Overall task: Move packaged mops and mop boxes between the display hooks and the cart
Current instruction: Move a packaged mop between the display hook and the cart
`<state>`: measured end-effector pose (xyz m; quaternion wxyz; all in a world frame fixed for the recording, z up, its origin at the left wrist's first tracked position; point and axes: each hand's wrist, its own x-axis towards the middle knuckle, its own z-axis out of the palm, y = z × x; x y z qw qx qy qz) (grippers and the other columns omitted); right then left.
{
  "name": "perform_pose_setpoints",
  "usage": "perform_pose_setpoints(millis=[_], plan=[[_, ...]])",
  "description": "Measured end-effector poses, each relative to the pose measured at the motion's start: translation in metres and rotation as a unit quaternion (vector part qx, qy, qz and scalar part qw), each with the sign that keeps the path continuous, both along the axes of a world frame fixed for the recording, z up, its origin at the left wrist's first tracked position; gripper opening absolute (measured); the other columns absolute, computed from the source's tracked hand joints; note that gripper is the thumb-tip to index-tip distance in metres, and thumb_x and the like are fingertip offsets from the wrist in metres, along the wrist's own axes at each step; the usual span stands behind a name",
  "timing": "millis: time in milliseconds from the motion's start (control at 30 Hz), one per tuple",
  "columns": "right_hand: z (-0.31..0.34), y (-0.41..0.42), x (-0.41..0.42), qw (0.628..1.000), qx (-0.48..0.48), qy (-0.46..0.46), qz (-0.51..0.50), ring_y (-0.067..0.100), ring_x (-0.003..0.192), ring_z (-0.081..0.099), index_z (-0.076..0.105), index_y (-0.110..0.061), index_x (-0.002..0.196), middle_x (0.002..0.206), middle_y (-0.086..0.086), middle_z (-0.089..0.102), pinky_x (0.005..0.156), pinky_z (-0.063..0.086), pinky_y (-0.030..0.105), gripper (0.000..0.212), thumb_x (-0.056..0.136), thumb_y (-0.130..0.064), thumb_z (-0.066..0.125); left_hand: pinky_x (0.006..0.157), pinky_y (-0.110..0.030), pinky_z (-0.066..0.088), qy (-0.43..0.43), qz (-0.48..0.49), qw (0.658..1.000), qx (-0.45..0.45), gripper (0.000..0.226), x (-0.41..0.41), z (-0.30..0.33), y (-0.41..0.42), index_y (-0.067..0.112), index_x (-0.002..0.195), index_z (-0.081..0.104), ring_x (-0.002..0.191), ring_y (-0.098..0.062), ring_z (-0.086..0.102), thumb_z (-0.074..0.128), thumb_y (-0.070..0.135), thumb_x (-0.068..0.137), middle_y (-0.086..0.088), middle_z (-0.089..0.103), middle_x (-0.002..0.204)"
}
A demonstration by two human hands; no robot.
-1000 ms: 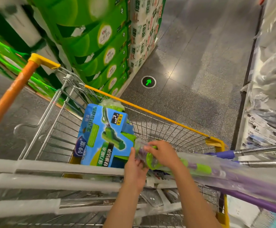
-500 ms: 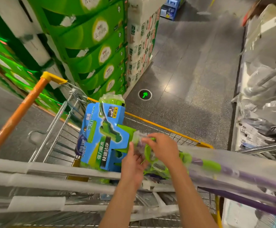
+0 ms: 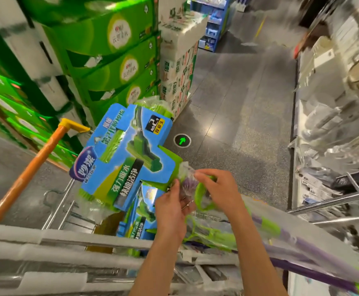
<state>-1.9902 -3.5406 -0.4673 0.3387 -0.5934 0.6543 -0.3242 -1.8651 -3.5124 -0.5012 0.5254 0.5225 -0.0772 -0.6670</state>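
Now both hands [image 3: 195, 197] pinching crinkly clear-plastic mop package [image 3: 266, 236], glossy blue cardboard box [image 3: 118, 159] beside

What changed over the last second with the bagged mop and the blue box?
Both hands, left hand and right hand, lifted the bagged mop end upward; the camera view tilted up too. Both keep gripping its plastic. The blue mop box stayed in the cart.

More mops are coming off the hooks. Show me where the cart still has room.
Open wire shows only at the cart's handle corner, left of the blue mop boxes. Wrapped poles cross the near side; both hands and the bagged mop crowd the right.
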Motion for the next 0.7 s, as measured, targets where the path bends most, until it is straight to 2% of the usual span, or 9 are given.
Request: perform_pose_setpoints(millis=[67,167,233,300,400,500,600,700], plan=[[0.018,0.003,-0.002,1.000,-0.025,0.002,0.001,-0.004,0.054,0.057,0.066,-0.061,0.070,0.071,-0.022,0.071,0.060,0.046,0.023,0.032,0.093,-0.038,0.067,0.050,-0.026,0.054,-0.003,-0.007,1.000,-0.026,0.027,-0.003,0.022,0.000,0.011,0.092,0.075,0.064,-0.015,0.070,0.061,0.033,0.100,-0.009,0.077,0.085],[0.047,0.002,-0.007,0.998,-0.050,0.024,-0.012,-0.004,0.050,0.055,0.065,-0.055,0.076,0.066,-0.021,0.069,0.059,0.046,0.024,0.022,0.094,-0.042,0.064,0.050,-0.025,0.054,-0.009,-0.019,0.997,-0.068,0.028,-0.009,0.056,-0.002,0.014,0.082,0.078,0.062,-0.014,0.070,0.063,0.029,0.099,-0.007,0.076,0.079],[0.069,-0.002,-0.010,0.997,-0.068,0.040,-0.018,-0.002,0.053,0.058,0.066,-0.051,0.077,0.065,-0.017,0.069,0.064,0.050,0.030,0.020,0.095,-0.042,0.063,0.048,-0.025,0.053,-0.005,-0.024,0.995,-0.093,0.029,-0.013,0.079,-0.005,0.014,0.078,0.077,0.059,-0.014,0.068,0.063,0.026,0.099,-0.007,0.074,0.075],[0.091,-0.004,-0.012,0.994,-0.087,0.056,-0.019,0.003,0.064,0.065,0.072,-0.044,0.084,0.072,-0.010,0.073,0.069,0.052,0.032,0.015,0.095,-0.043,0.062,0.045,-0.023,0.051,-0.001,-0.025,0.994,-0.106,0.022,-0.017,0.101,-0.010,0.013,0.084,0.074,0.056,-0.012,0.066,0.063,0.025,0.099,-0.004,0.073,0.072],[0.123,-0.004,-0.016,0.990,-0.108,0.085,-0.028,0.005,0.074,0.066,0.077,-0.035,0.095,0.077,-0.010,0.073,0.069,0.049,0.030,0.024,0.095,-0.051,0.058,0.042,-0.022,0.049,-0.002,-0.022,0.992,-0.128,0.020,-0.021,0.128,-0.015,0.010,0.085,0.070,0.049,-0.008,0.062,0.062,0.022,0.099,0.000,0.070,0.063],[0.153,0.001,-0.022,0.988,-0.118,0.092,-0.041,0.004,0.074,0.065,0.076,-0.037,0.091,0.077,-0.010,0.073,0.071,0.050,0.031,0.024,0.094,-0.053,0.058,0.051,-0.027,0.056,0.003,-0.040,0.989,-0.144,0.019,-0.027,0.151,-0.015,0.010,0.092,0.072,0.060,-0.013,0.069,0.062,0.024,0.099,-0.005,0.075,0.075],[0.177,0.014,-0.028,0.986,-0.134,0.083,-0.056,0.007,0.067,0.063,0.071,-0.042,0.078,0.069,-0.007,0.070,0.065,0.048,0.031,0.023,0.094,-0.053,0.059,0.050,-0.026,0.055,0.002,-0.047,0.985,-0.167,0.018,-0.034,0.170,-0.008,0.009,0.095,0.071,0.057,-0.012,0.068,0.063,0.024,0.099,-0.005,0.075,0.073],[0.195,0.032,-0.035,0.982,-0.155,0.072,-0.077,0.011,0.063,0.061,0.072,-0.031,0.075,0.065,-0.004,0.067,0.063,0.048,0.036,0.030,0.094,-0.051,0.060,0.048,-0.026,0.053,-0.005,-0.060,0.981,-0.186,0.017,-0.041,0.189,0.002,0.011,0.090,0.071,0.059,-0.012,0.071,0.064,0.024,0.098,-0.005,0.076,0.075]])
